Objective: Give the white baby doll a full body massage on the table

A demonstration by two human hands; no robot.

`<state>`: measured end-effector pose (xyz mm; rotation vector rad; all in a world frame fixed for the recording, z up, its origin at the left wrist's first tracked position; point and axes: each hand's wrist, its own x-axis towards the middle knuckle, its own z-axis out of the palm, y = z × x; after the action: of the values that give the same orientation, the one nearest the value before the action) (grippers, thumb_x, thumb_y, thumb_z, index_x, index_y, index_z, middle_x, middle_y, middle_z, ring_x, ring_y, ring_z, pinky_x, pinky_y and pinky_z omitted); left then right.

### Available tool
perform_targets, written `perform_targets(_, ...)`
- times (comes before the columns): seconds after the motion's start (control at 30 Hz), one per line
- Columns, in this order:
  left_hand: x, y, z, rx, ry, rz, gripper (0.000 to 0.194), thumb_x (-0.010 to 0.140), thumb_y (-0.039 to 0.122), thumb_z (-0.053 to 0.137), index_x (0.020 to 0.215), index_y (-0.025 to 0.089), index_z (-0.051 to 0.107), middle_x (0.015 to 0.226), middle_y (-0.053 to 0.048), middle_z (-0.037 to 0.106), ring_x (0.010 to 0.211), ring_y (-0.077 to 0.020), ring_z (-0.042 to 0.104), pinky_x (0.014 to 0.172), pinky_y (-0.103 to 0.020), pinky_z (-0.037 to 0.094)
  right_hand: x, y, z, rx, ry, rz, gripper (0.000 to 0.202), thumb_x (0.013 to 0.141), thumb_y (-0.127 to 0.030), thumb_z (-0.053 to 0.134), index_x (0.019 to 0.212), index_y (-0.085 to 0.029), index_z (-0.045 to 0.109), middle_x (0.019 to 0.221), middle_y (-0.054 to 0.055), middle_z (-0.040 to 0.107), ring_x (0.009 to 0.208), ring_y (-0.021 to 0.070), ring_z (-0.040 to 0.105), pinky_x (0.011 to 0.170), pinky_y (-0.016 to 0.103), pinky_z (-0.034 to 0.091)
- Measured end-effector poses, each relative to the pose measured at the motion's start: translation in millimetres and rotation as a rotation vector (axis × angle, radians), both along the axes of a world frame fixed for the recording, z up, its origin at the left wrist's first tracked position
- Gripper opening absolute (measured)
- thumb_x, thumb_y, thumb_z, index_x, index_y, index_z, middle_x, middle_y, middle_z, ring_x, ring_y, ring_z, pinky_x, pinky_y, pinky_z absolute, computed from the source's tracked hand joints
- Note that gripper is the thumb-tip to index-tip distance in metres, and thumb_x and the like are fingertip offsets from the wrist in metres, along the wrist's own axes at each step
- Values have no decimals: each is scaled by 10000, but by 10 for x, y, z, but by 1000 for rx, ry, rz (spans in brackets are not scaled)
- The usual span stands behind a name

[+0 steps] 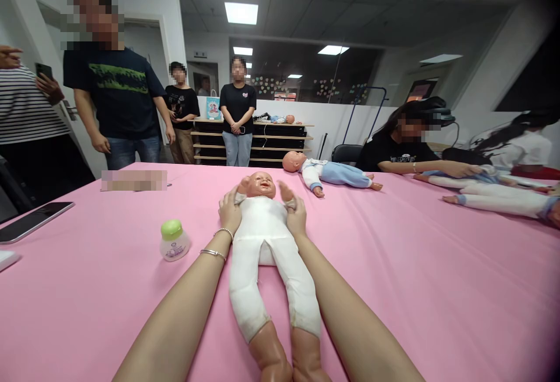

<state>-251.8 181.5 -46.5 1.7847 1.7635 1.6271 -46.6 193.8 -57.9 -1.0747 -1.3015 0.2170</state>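
From my remote post, I have a baby doll [265,218] face-up between my left hand [230,210] and right hand [297,217], each grip clasped around one raised arm. Its long axis runs from the head, just beyond the grip, to the feet on the near side; neither hand is closer. On the pink-covered tabletop [96,306], left of the left grip, stands a green-capped bottle [174,243], contents unclear to me.
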Motion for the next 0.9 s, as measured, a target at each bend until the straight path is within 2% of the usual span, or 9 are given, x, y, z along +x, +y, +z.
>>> perform_targets(0.07, -29, 43, -22, 11, -216, 42, 658, 762, 70, 445, 1376, 257, 301, 1324, -56, 457, 1202, -213, 416, 1011, -363, 347, 106, 89, -71, -111, 307, -168, 512, 739, -238, 439, 1247, -175, 437, 1151, 98, 565, 1029, 208, 559, 883, 357, 455)
perform_targets(0.13, -63, 78, -36, 5, -434, 63, 700, 785, 138, 484, 1408, 233, 180, 1368, -83, 399, 1213, -183, 433, 997, -308, 373, 221, 164, -114, -179, 490, -301, 538, 751, -291, 427, 1269, -155, 372, 1191, 136, 542, 1061, 224, 558, 865, 352, 467)
perform_targets(0.23, -105, 105, -44, -34, -684, 130, 691, 839, 270, 466, 1411, 202, 84, 1411, -129, 322, 1220, -170, 444, 970, -279, 400, 299, 179, -101, -183, 566, -373, 566, 763, -320, 409, 1286, -127, 312, 1277, 188, 472, 1133, 236, 523, 875, 350, 466)
perform_targets(0.3, -114, 105, -42, -11, -708, 186, 660, 864, 302, 423, 1410, 163, 81, 1425, -152, 293, 1259, -178, 402, 1006, -285, 367, 251, 111, -39, -133, 546, -337, 614, 741, -325, 458, 1302, -129, 306, 1309, 180, 449, 1154, 225, 507, 916, 341, 445)
perform_targets(0.4, -93, 76, -19, 96, -510, 175, 646, 854, 277, 439, 1415, 153, 144, 1427, -135, 302, 1305, -190, 328, 1066, -299, 292, 74, -55, 94, 6, 348, -153, 592, 728, -255, 464, 1306, -168, 374, 1301, 107, 479, 1165, 188, 486, 988, 344, 389)
perform_targets(0.5, -39, 14, 27, 143, -205, 77, 604, 824, 211, 466, 1396, 207, 274, 1339, -101, 420, 1241, -212, 388, 1043, -337, 318, -97, -204, 201, 107, -10, 100, 499, 710, -118, 391, 1166, -217, 565, 1182, 54, 569, 1101, 175, 511, 983, 362, 394)
perform_targets(0.57, -5, -32, 59, 121, -17, 17, 561, 802, 147, 454, 1349, 249, 384, 1253, -77, 491, 1163, -222, 435, 1002, -359, 352, -153, -260, 235, 151, -234, 207, 494, 701, -66, 374, 1074, -248, 640, 1130, 45, 593, 1079, 182, 514, 978, 374, 396)
perform_targets(0.73, 33, -113, 101, 42, 277, -5, 560, 752, 40, 418, 1210, 332, 554, 1203, -47, 518, 1093, -245, 429, 919, -388, 371, -150, -274, 258, 188, -452, 199, 491, 737, -43, 386, 1074, -284, 650, 1119, 37, 599, 1068, 200, 505, 963, 409, 396)
perform_targets(0.9, 50, -140, 118, 24, 345, -18, 586, 733, 15, 418, 1187, 353, 566, 1212, -41, 517, 1095, -254, 418, 915, -403, 360, -153, -277, 268, 197, -509, 193, 510, 713, -19, 375, 1070, -263, 645, 1113, 40, 602, 1068, 202, 507, 968, 406, 387)
